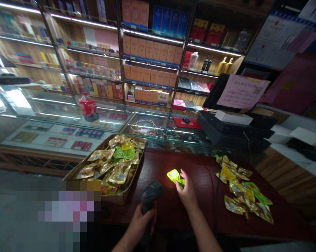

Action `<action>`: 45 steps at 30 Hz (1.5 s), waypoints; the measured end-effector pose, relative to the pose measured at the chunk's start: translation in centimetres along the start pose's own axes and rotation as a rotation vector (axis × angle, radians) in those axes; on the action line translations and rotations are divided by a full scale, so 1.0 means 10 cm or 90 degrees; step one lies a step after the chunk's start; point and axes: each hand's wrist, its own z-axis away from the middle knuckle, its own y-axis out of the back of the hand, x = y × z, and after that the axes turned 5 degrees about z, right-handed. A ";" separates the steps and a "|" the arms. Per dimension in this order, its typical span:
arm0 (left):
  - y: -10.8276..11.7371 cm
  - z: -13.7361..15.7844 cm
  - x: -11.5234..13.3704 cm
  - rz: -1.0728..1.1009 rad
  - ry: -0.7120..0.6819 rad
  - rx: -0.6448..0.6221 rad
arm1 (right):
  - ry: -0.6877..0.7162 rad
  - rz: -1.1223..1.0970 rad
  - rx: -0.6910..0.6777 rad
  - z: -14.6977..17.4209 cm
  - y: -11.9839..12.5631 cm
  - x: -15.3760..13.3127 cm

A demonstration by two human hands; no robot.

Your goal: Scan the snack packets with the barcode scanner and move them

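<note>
My left hand (142,222) is wrapped round the handle of a dark barcode scanner (151,192), whose head points right. In my right hand (186,192) a bright green snack packet (173,176) is pinched between thumb and fingers, in front of the scanner and above the dark red counter (160,161). A reddish glow shows on the counter just beyond the packet. To the left stands an open cardboard box (121,198) full of gold, yellow and green packets. On the right, several loose packets (236,189) lie in a scattered pile on the counter.
A thin cable (216,210) crosses the counter before the loose packets. Behind are a glass display case (116,119), a red-labelled bottle (88,108), a mouse on a red pad (177,122) and a black checkout terminal (226,129). A blurred-out patch (69,206) covers the lower left.
</note>
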 end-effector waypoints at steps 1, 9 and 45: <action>-0.01 0.00 0.01 -0.004 0.001 0.000 | 0.005 -0.003 -0.003 0.00 0.00 0.00; -0.03 0.00 0.01 -0.004 0.008 0.018 | 0.036 0.004 -0.023 0.01 0.02 -0.04; -0.01 -0.05 0.05 -0.033 0.020 0.037 | -0.464 0.049 -0.044 -0.97 -0.01 0.03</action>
